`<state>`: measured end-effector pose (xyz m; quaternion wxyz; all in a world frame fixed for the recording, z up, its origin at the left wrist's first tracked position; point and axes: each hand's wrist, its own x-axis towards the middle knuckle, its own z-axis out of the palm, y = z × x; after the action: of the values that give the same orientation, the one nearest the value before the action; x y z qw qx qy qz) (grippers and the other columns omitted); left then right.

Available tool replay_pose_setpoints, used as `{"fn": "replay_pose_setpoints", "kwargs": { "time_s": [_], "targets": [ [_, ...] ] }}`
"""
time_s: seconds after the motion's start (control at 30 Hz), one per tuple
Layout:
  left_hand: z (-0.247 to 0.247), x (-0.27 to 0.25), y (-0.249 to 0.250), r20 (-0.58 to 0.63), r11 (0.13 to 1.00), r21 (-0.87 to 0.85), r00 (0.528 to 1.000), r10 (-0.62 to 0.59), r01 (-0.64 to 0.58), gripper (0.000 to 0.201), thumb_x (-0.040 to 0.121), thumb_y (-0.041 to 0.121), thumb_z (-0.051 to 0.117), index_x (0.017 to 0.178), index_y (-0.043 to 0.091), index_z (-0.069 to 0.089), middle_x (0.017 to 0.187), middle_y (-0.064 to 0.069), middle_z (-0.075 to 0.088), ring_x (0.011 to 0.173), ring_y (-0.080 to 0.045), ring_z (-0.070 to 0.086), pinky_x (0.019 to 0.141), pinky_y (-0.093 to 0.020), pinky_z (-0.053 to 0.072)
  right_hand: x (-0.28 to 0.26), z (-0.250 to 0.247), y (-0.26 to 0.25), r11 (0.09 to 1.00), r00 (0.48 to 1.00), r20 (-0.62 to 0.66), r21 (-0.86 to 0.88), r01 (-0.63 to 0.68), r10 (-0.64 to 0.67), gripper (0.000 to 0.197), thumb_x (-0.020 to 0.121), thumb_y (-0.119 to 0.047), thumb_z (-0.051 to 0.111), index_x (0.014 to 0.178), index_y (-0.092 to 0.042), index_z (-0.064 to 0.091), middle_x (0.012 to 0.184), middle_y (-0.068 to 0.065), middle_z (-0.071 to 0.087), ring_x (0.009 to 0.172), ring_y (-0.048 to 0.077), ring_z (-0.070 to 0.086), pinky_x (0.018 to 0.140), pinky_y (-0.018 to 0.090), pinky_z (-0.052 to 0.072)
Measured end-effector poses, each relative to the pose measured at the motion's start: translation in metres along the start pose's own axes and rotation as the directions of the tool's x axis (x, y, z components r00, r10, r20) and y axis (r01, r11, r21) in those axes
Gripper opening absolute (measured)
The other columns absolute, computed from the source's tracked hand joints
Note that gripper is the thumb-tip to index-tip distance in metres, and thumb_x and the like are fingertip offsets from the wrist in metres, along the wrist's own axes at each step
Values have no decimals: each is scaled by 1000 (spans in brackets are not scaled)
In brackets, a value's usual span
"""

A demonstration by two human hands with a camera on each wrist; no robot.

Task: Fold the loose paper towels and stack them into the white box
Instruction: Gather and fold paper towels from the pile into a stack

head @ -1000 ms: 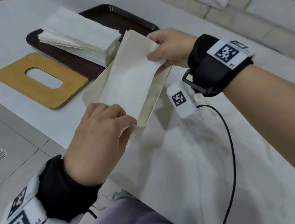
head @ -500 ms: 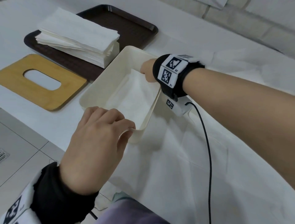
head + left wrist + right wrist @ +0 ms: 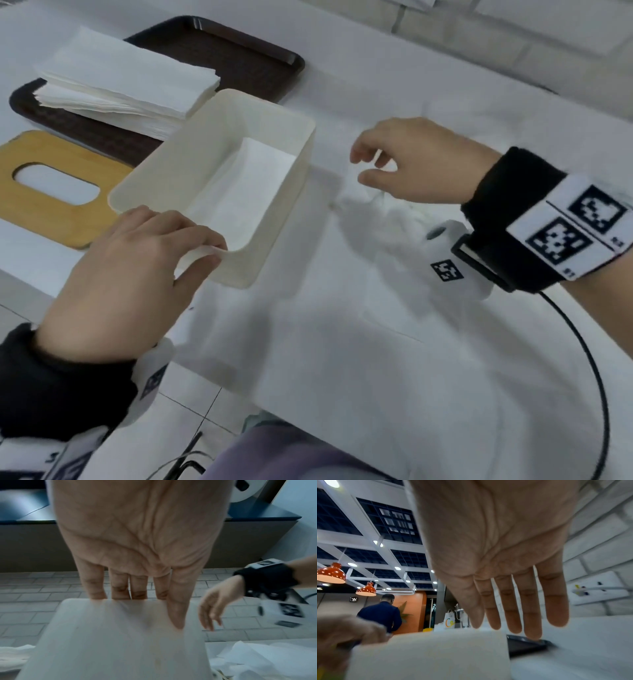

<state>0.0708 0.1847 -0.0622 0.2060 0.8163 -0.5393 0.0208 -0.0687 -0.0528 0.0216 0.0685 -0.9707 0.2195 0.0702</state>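
Now right hand point(image 3: 414, 161) outside white box point(image 3: 274, 219)

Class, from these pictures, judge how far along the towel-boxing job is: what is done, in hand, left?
Done: a folded towel lies flat inside the white box.
In hand: the left hand grips the box's near rim; the right hand hangs open and empty beside the box, above loose towels on the table.
Left: those sheets need folding and stacking.

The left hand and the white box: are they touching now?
Touching. In the head view the left hand grips the near rim of the white box; the left wrist view shows its fingers over that rim and the thumb against the wall.
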Motion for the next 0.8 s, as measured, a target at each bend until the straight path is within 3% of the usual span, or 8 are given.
{"fn": "replay_pose_setpoints", "kwargs": {
  "time_s": [0.13, 0.23, 0.33, 0.43, 0.53, 0.6, 0.7, 0.8],
  "targets": [
    [-4, -1, 6, -12, 998, -67, 1000, -16, 16, 23, 82, 31, 49, 98, 23, 63, 95, -6, 64, 83, -27, 48, 69, -40, 41, -45, 36, 20, 989, 967, 230, -128, -80, 108, 31, 92, -39, 48, 120, -24, 49, 120, -6, 48, 106, 15, 49, 82, 29, 40],
    [-9, -1, 33, -94, 993, -105, 995, 43, -53, 30, 83, 30, 45, 109, 23, 55, 108, -7, 59, 102, -23, 43, 71, -36, 41, -72, 59, 26, 979, 918, 366, -184, -90, 153, 43, 87, -49, 52, 122, -25, 44, 121, -8, 44, 96, 14, 48, 74, 27, 37],
    [-12, 3, 71, -107, 983, -137, 988, 112, -126, 36, 83, 33, 40, 112, 19, 57, 111, -5, 57, 107, -19, 40, 72, -30, 40, -90, 77, 27, 975, 881, 447, -211, -65, 155, 61, 78, -58, 59, 124, -24, 39, 120, -6, 40, 98, 18, 48, 69, 28, 35],
    [0, 10, 103, -5, 971, -165, 985, 172, -171, 40, 83, 36, 38, 112, 18, 59, 111, -2, 57, 106, -16, 43, 77, -26, 40, -100, 91, 25, 976, 900, 417, -214, -40, 129, 63, 77, -53, 63, 124, -21, 36, 120, -3, 37, 95, 19, 42, 66, 28, 31],
    [17, 18, 129, 103, 962, -176, 968, 229, -209, 36, 88, 36, 43, 117, 19, 57, 116, 1, 55, 107, -20, 51, 79, -30, 46, -102, 97, 26, 979, 936, 331, -199, -54, 119, 41, 86, -36, 58, 119, -19, 40, 119, 0, 39, 98, 21, 44, 63, 29, 30],
    [30, 23, 141, 233, 972, -156, 950, 207, -173, 37, 92, 37, 46, 128, 25, 47, 128, 8, 45, 117, -14, 43, 87, -29, 43, -104, 100, 27, 977, 957, 274, -210, -41, 99, 27, 91, -19, 50, 116, -17, 42, 118, 2, 40, 92, 23, 42, 56, 27, 27],
    [49, 32, 151, 391, 974, -104, 892, 227, -202, 49, 91, 45, 48, 135, 28, 37, 136, 11, 38, 122, -11, 38, 92, -25, 39, -107, 104, 27, 967, 971, 223, -251, -30, 89, 27, 92, -10, 41, 118, -16, 45, 116, 4, 42, 84, 21, 34, 48, 26, 15],
    [63, 40, 155, 504, 972, -102, 831, 234, -212, 66, 86, 50, 55, 142, 27, 28, 143, 10, 33, 128, -13, 33, 98, -27, 35, -109, 99, 29, 983, 984, 131, -154, -104, 125, 23, 91, -13, 41, 112, -16, 51, 109, 1, 47, 88, 22, 46, 55, 27, 25]
  ]
}}
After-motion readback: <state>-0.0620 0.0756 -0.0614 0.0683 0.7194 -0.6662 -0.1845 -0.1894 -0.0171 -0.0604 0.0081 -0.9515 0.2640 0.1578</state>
